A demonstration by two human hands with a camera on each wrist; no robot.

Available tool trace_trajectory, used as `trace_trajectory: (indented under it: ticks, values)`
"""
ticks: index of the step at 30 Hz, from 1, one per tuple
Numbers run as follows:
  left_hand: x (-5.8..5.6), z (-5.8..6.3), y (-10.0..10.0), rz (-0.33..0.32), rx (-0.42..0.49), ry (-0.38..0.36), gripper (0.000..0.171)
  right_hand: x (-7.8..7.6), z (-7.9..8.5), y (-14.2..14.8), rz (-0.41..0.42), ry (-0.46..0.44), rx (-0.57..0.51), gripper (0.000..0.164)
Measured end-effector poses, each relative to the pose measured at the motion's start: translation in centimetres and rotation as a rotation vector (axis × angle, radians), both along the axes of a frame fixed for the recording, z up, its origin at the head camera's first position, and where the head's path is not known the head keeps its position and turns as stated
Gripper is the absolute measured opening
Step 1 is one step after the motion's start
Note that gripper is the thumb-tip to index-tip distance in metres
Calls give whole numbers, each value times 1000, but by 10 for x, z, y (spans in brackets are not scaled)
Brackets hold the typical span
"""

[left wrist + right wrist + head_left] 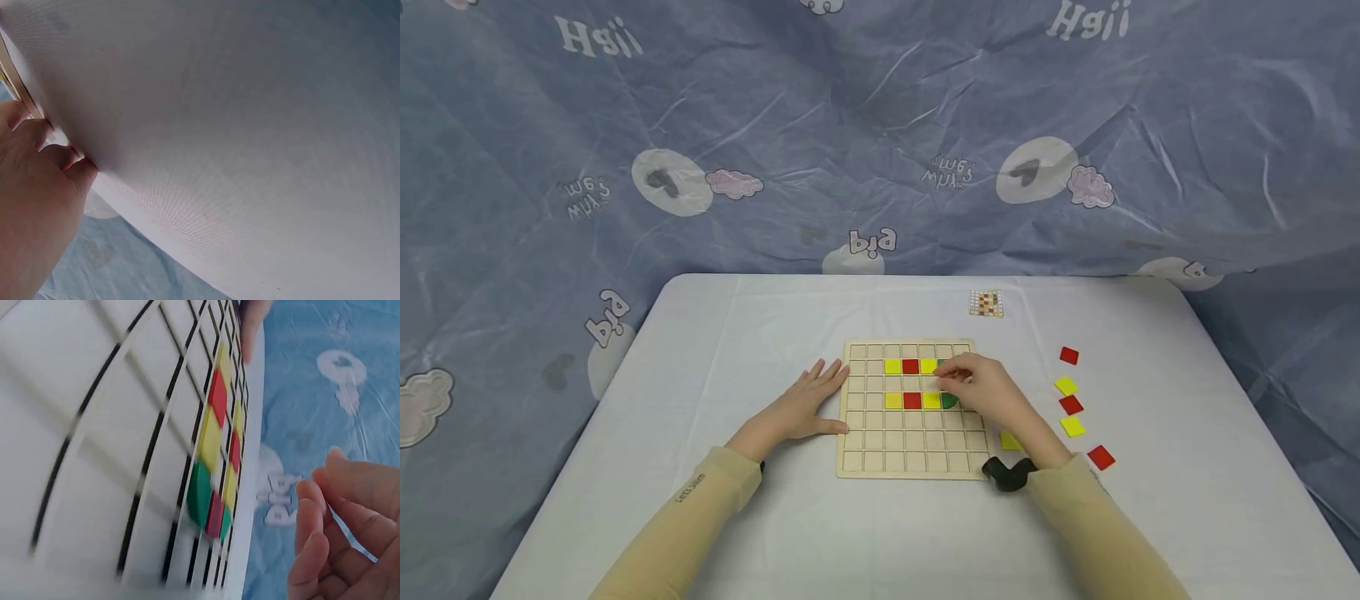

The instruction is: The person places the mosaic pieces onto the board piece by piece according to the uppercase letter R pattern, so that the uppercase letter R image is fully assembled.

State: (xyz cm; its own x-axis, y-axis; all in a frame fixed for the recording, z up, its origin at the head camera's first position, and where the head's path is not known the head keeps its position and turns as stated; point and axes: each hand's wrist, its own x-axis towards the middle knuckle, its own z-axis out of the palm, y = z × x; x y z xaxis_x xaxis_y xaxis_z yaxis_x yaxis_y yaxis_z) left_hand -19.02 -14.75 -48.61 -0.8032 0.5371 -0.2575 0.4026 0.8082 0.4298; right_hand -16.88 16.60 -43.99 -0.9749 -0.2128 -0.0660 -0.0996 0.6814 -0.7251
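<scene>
A white-covered table (pixel 775 546) carries a wooden grid board (pixel 913 421). The left hand (pixel 801 406) is spread, fingertips at the board's left edge, which should help steady it. The right hand (pixel 985 385), fingers curled and thumb meeting fingertip, is over the filled cells; no tile shows in its pinch. A small pattern card (pixel 987 303) lies beyond the board; loose red tiles (pixel 1101 457) and yellow tiles (pixel 1072 427) lie to its right. To place tiles well, I would check each cell against the card, set the piece flat within its lines, and lift without brushing neighbours. The right wrist view shows a red tile (pixel 214 515) between two green rounded tiles (pixel 199 495), hidden by fingers in the head view; only the latter shows the card.
</scene>
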Motion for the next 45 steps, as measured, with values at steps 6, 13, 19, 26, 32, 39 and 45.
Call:
trace_trajectory:
  ticks: [6,13,19,26,32,39,45]
  values:
    - [0,1,-1,1,-1,5,102,18,-2,55,-82,-21,49,24]
    - [-1,0,-1,10,-3,-5,103,43,-9,97,-131,-73,88,27]
    - [-2,-1,-1,8,-11,-7,104,59,-19,111,-124,-116,130,31]
    - [-1,0,0,8,-8,5,104,67,-27,112,-168,-153,186,42]
    - [-1,0,0,3,-4,2,103,71,-30,107,-204,-128,239,38]
    - [-1,1,-1,5,-1,-1,103,72,-28,103,-209,-136,270,33]
    - [0,0,0,11,0,-3,103,70,-25,104,-206,-159,245,27]
